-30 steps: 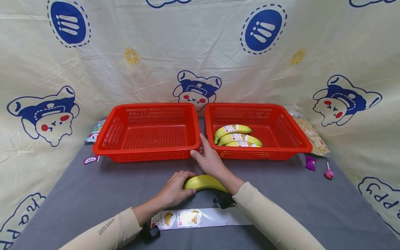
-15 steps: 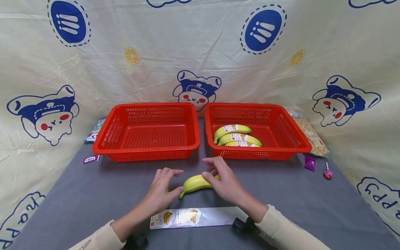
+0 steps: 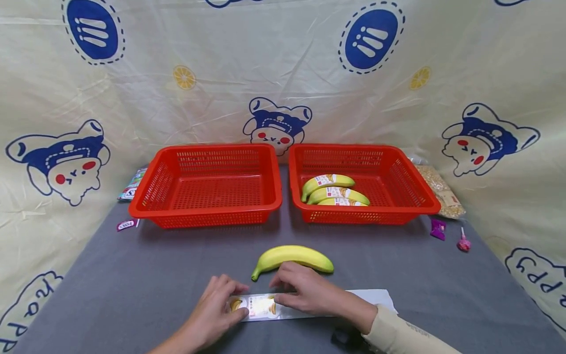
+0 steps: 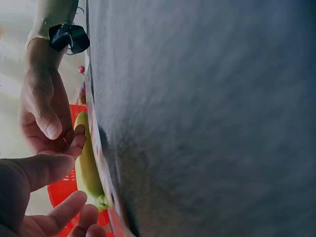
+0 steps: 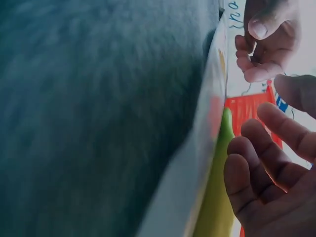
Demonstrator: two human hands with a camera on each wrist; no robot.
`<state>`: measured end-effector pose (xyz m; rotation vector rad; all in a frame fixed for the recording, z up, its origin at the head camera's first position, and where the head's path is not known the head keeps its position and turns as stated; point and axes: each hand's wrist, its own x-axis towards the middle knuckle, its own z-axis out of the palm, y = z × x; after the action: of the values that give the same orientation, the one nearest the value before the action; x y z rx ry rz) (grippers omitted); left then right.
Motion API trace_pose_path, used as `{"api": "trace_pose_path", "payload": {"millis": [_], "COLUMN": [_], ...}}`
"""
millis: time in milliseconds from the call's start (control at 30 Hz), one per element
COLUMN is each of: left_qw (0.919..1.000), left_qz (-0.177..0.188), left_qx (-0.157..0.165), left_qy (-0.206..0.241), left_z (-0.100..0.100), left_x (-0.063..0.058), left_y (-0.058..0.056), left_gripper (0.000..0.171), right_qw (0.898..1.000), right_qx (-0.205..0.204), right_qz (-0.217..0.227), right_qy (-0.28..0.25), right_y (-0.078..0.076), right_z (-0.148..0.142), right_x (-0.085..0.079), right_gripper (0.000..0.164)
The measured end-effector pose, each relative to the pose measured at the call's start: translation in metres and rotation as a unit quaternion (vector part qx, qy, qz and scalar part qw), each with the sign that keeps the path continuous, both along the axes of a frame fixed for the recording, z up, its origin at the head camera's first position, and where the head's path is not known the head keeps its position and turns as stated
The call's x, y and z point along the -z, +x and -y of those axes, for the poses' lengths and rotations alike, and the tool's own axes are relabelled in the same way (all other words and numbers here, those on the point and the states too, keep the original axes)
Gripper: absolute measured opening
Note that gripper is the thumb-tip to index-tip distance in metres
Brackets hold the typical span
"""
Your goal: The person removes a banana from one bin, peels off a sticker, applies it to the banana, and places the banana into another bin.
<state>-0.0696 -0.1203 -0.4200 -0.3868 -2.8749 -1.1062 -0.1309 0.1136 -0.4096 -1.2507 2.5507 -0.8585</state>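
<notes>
A strip of banana-printed stickers on white backing point(image 3: 262, 307) lies across the front of the grey table. At its left end is my left hand point(image 3: 216, 307), thumb and fingers apart over the edge. My right hand point(image 3: 311, 290) is over the strip's middle, with loosely bent fingers and the thumb close to the right-hand sticker. In the right wrist view the right fingers point(image 5: 269, 153) are spread with nothing between them. Just beyond the strip lies an unlabelled banana point(image 3: 294, 254), its stem toward the left; the right fingertips overlap its lower edge in the head view.
Two red baskets stand behind: a bare left basket point(image 3: 205, 216) and a right basket point(image 3: 389, 216) with three labelled bananas point(image 3: 338, 194). On the right are a bag of grains point(image 3: 442, 191), a purple wrapped candy point(image 3: 438, 229) and a lollipop point(image 3: 463, 243). Small packets point(image 3: 132, 187) lie left.
My right hand has come away from between the baskets, past the banana, down to the strip. The left hand has left the banana's stem end and moved down to the strip's left end.
</notes>
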Motion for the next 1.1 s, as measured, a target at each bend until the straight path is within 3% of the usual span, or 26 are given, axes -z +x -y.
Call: {"api": "trace_pose_path", "payload": {"millis": [200,367,733,1100], "left_qw": [0.9983,0.9984,0.9982,0.9938], "left_qz": [-0.057,-0.047,-0.009,-0.076], "left_qx": [-0.011,-0.018,-0.007,-0.014], "left_qy": [-0.011,-0.025,-0.059,-0.08], "left_z": [0.005,0.008,0.011,0.008], "left_x": [0.009,0.012,0.017,0.025], "left_y": [0.004,0.003,-0.002,-0.001], "left_gripper": [0.032,0.034,0.026,0.034], "right_qw": [0.997,0.994,0.99,0.991], "right_qx": [-0.042,-0.055,-0.059,-0.045], "right_qz": [-0.058,-0.091,-0.08,-0.076], "right_qy": [0.007,0.028,0.096,0.101], "right_y": [0.0,0.0,-0.002,-0.002], "right_z": [0.017,0.028,0.038,0.04], "right_x": [0.003,0.005,0.007,0.012], "right_gripper": [0.022,0.023,0.03,0.036]}}
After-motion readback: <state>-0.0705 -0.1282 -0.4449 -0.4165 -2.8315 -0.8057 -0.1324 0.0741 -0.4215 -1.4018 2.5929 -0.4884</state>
